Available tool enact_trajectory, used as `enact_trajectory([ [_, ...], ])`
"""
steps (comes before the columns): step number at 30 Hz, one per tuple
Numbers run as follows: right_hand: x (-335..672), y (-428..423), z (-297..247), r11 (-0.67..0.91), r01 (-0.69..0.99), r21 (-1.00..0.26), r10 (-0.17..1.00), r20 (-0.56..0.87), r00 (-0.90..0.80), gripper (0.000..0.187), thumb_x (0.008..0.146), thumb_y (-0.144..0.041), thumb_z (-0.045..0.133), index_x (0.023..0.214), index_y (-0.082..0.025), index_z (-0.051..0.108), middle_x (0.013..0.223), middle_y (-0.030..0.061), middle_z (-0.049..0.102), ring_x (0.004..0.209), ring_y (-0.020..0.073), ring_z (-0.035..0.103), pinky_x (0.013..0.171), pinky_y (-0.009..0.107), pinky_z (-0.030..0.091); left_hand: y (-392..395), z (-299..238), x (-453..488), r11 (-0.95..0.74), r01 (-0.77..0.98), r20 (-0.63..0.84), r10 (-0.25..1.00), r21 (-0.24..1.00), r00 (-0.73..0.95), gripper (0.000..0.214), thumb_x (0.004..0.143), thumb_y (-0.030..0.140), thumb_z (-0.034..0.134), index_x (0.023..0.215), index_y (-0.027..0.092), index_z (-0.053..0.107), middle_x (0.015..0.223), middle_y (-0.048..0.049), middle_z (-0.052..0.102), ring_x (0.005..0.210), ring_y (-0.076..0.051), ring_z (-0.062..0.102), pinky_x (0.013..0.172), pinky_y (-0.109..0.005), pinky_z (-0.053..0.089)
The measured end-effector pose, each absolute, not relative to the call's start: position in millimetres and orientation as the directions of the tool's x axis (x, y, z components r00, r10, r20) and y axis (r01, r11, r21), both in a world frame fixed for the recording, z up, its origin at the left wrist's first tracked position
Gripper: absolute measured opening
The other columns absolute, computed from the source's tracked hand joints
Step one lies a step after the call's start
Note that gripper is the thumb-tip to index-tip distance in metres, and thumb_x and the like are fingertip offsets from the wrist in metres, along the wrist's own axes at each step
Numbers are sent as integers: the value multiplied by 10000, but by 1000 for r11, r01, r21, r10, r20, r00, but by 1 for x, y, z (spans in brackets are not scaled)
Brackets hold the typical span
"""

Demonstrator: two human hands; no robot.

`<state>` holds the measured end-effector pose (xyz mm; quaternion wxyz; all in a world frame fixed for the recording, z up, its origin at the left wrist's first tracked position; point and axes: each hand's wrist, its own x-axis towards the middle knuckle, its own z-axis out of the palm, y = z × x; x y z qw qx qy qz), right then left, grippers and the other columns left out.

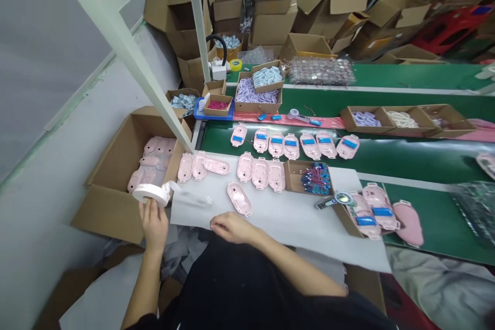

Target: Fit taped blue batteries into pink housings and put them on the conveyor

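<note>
We hold a white tape roll (151,193) in our left hand (154,224), fingers curled up around its lower edge, the roll lying flat above the hand at about nine o'clock from the middle of the work sheet. A loose end of tape sticks out from the roll toward three o'clock, over the edge of the white sheet (286,216) that covers the near part of the bench.

Our right hand (232,228) rests on the near edge of that sheet with the fingers bent loosely inward; it grips nothing that we can see. Just beyond it, at twelve o'clock, lies a single pink shell (238,198), tilted and apart from the hand.

Farther out at twelve o'clock, a row of pink shells (232,166) lies side by side on the sheet. At one o'clock from our right hand stands a small open box of blue parts (309,176). On the green belt (406,157) beyond it, more pink shells with blue inserts (294,144) sit in a line.

At ten o'clock from our left hand, a large cardboard box (124,165) stands on the floor beside the bench, holding pink shells stacked loosely inside.
</note>
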<state>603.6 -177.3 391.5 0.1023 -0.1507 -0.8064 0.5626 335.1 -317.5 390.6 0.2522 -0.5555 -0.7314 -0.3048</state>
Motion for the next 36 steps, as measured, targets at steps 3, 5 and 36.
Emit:
enact_trajectory([
  [3, 596, -181, 388, 166, 201, -965, 447, -108, -888, 516, 944, -407, 676, 1409, -218, 554, 874, 10, 734, 672, 138, 607, 698, 259, 492, -326, 403, 340, 123, 986, 658, 734, 115, -168, 359, 951, 95, 528, 1287, 141, 644, 1171, -178, 716, 1403, -362, 526, 1188, -648, 390],
  [5, 581, -171, 395, 121, 182, -976, 439, -112, -892, 808, 891, -451, 752, 1568, -240, 364, 930, -2, 743, 675, 132, 603, 696, 253, 496, -328, 412, 351, 29, 994, 583, 808, 103, -84, 355, 927, 75, 540, 1242, 171, 674, 1162, -153, 719, 1464, -384, 445, 1183, -655, 393],
  [36, 630, -172, 427, -530, -89, -843, 195, -19, -981, 818, 755, -773, 729, 1306, -204, 523, 839, -2, 721, 525, 79, 554, 559, 221, 446, -304, 477, 432, -90, 995, 665, 740, -47, 98, 389, 862, 82, 650, 1234, 191, 615, 966, -91, 729, 988, -243, 710, 1119, -550, 472],
])
